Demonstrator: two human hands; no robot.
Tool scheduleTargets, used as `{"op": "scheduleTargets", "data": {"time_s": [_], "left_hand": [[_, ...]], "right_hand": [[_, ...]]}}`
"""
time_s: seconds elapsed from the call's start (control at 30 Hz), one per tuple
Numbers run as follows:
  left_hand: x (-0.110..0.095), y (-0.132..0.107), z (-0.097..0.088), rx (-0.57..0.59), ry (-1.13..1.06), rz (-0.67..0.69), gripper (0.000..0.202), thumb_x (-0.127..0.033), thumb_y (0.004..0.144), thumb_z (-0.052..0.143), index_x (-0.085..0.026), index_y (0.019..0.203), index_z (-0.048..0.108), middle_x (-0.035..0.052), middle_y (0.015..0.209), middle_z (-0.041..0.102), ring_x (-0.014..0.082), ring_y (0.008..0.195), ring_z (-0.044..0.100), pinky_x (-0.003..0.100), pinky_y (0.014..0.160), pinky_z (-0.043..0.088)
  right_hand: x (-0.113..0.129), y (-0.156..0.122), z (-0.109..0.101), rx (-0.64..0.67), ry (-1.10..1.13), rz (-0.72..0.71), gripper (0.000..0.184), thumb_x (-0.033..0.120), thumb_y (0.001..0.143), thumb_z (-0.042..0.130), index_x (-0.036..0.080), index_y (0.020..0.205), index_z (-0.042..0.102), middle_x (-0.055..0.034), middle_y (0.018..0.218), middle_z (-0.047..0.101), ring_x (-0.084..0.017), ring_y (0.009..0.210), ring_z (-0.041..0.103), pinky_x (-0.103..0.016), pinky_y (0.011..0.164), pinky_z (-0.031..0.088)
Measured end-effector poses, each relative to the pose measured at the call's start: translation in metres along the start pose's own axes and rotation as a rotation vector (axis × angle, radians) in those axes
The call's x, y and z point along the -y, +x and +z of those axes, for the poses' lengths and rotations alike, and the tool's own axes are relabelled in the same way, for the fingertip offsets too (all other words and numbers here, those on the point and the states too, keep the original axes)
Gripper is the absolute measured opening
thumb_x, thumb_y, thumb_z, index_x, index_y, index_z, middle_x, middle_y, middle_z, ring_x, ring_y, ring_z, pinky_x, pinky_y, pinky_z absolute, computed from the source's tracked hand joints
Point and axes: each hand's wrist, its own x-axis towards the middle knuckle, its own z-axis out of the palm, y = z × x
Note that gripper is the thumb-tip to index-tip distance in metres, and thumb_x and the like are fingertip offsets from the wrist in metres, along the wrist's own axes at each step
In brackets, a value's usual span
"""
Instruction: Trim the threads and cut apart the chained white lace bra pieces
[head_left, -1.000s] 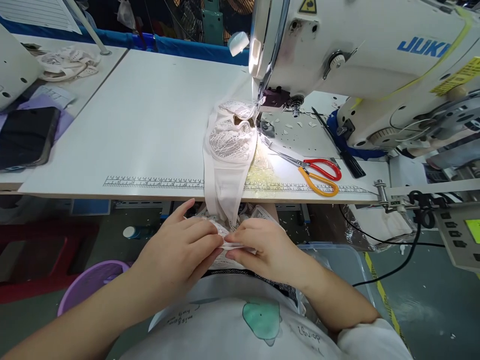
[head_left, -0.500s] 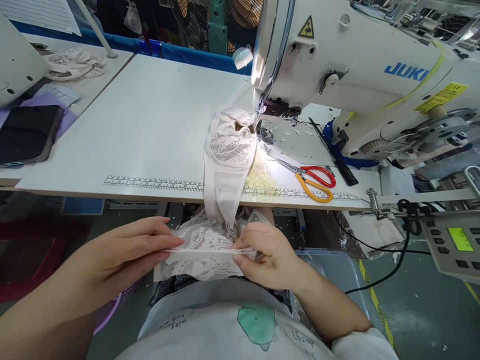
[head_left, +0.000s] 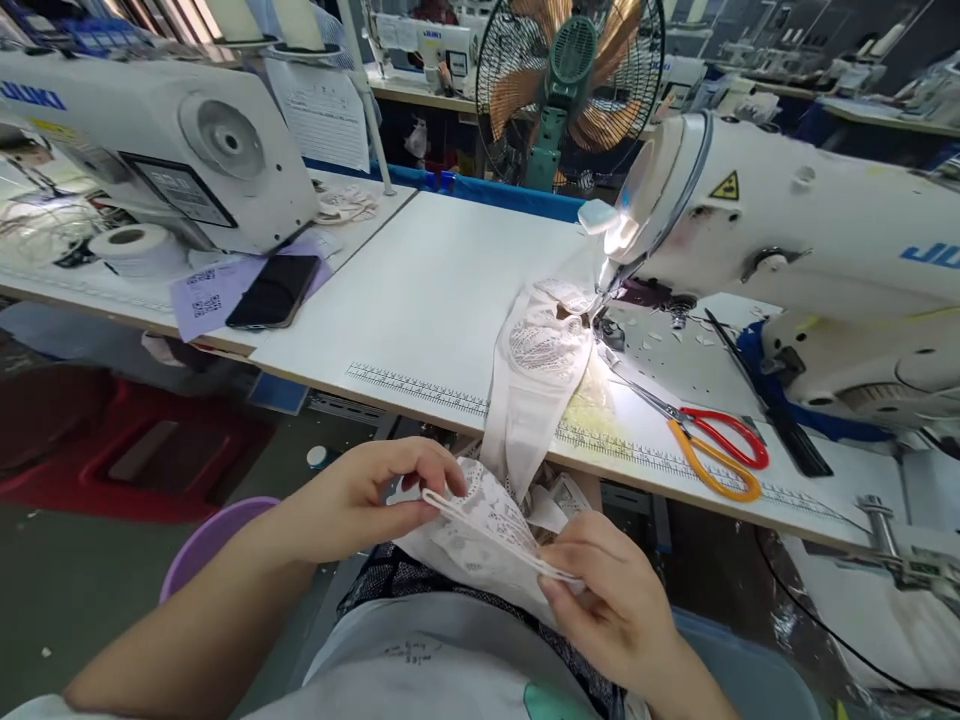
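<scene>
My left hand (head_left: pixel 375 500) pinches one end of the edge of a white lace bra piece (head_left: pixel 487 530) between thumb and fingers. At the other end of that edge, my right hand (head_left: pixel 611 600) grips it the same way, so the edge runs slanted between them above my lap. A white bra (head_left: pixel 541 350) with a lace cup lies on the table, its upper part by the needle area of the sewing machine (head_left: pixel 720 210). Its plain band hangs over the front edge towards the held lace. Whether the two pieces are joined I cannot tell.
Scissors (head_left: pixel 712 450) with red and orange handles lie right of the bra, near a black-handled tool (head_left: pixel 795 440). A printed ruler (head_left: pixel 420 390) runs along the table edge. Left are a phone (head_left: pixel 274 290), a second machine (head_left: pixel 165 150) and a red stool (head_left: pixel 165 450). A fan (head_left: pixel 574 60) stands behind.
My view has swung left and up, showing more of the second machine and the fan. The held edge, level before, now slants down to the right. My left fingers have curled around its end.
</scene>
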Motion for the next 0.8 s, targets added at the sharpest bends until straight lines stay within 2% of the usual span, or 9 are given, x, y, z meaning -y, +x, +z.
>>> {"op": "scheduleTargets", "data": {"time_s": [0.13, 0.23, 0.33, 0.43, 0.5, 0.63, 0.73, 0.8], "left_hand": [[-0.003, -0.001, 0.009, -0.034, -0.176, -0.132, 0.005, -0.019, 0.077, 0.058, -0.016, 0.076, 0.054, 0.0039, 0.076, 0.064, 0.0119, 0.066, 0.057, 0.02, 0.057, 0.045], [-0.002, 0.0, 0.011, -0.023, -0.279, -0.234, 0.01, -0.021, 0.075, 0.061, -0.015, 0.078, 0.053, -0.0014, 0.068, 0.059, 0.0046, 0.048, 0.045, 0.014, 0.044, 0.035], [0.004, 0.0, 0.01, 0.036, -0.417, -0.296, 0.017, -0.029, 0.076, 0.06, -0.015, 0.085, 0.055, -0.0014, 0.066, 0.058, 0.0025, 0.039, 0.036, 0.013, 0.035, 0.027], [0.013, -0.002, 0.008, 0.039, -0.43, -0.326, 0.023, -0.035, 0.079, 0.057, -0.014, 0.088, 0.059, -0.0023, 0.055, 0.053, 0.0056, 0.04, 0.041, 0.013, 0.034, 0.03], [0.016, -0.003, 0.007, 0.065, -0.413, -0.34, 0.025, -0.035, 0.077, 0.062, -0.014, 0.09, 0.062, -0.0025, 0.055, 0.053, 0.0057, 0.041, 0.043, 0.012, 0.036, 0.033], [0.014, -0.001, 0.007, 0.15, -0.486, -0.257, 0.025, -0.031, 0.07, 0.072, -0.019, 0.092, 0.067, 0.0012, 0.073, 0.06, 0.0075, 0.053, 0.051, 0.016, 0.047, 0.042], [0.008, 0.004, 0.011, 0.104, -0.436, -0.091, 0.015, -0.024, 0.071, 0.071, -0.021, 0.085, 0.071, 0.0022, 0.08, 0.06, 0.0128, 0.068, 0.057, 0.022, 0.062, 0.047], [0.006, 0.006, 0.016, 0.034, -0.325, 0.002, 0.006, -0.02, 0.075, 0.066, -0.019, 0.078, 0.072, 0.002, 0.073, 0.058, 0.0124, 0.065, 0.055, 0.022, 0.061, 0.045]], "right_hand": [[0.002, 0.0, 0.001, 0.002, -0.001, -0.02, 0.018, 0.01, 0.078, 0.05, 0.017, 0.091, 0.06, -0.0067, 0.068, 0.059, -0.019, 0.06, 0.054, -0.032, 0.052, 0.043], [0.003, 0.0, -0.001, -0.014, 0.005, -0.012, 0.016, 0.01, 0.079, 0.049, 0.017, 0.088, 0.06, -0.0063, 0.067, 0.057, -0.018, 0.059, 0.053, -0.031, 0.051, 0.043], [0.003, -0.003, -0.003, -0.022, 0.051, 0.012, 0.015, 0.011, 0.079, 0.049, 0.018, 0.088, 0.059, -0.0058, 0.068, 0.056, -0.018, 0.061, 0.054, -0.03, 0.051, 0.043], [0.003, -0.005, -0.006, -0.012, 0.095, 0.024, 0.015, 0.012, 0.079, 0.051, 0.019, 0.088, 0.059, -0.0051, 0.068, 0.055, -0.018, 0.061, 0.054, -0.029, 0.051, 0.044], [0.002, -0.006, -0.007, -0.005, 0.117, 0.033, 0.015, 0.012, 0.078, 0.052, 0.019, 0.088, 0.059, -0.0046, 0.068, 0.054, -0.018, 0.061, 0.054, -0.029, 0.051, 0.044], [0.002, -0.006, -0.007, 0.012, 0.159, 0.056, 0.016, 0.011, 0.077, 0.053, 0.019, 0.088, 0.06, -0.0047, 0.069, 0.055, -0.017, 0.062, 0.055, -0.028, 0.051, 0.044], [0.003, -0.005, -0.007, 0.005, 0.162, 0.038, 0.015, 0.012, 0.077, 0.052, 0.019, 0.088, 0.06, -0.0048, 0.069, 0.056, -0.017, 0.061, 0.055, -0.028, 0.051, 0.044], [0.004, -0.004, -0.007, -0.008, 0.165, 0.03, 0.014, 0.013, 0.079, 0.052, 0.019, 0.088, 0.061, -0.0045, 0.067, 0.055, -0.016, 0.059, 0.054, -0.027, 0.049, 0.044]]}}
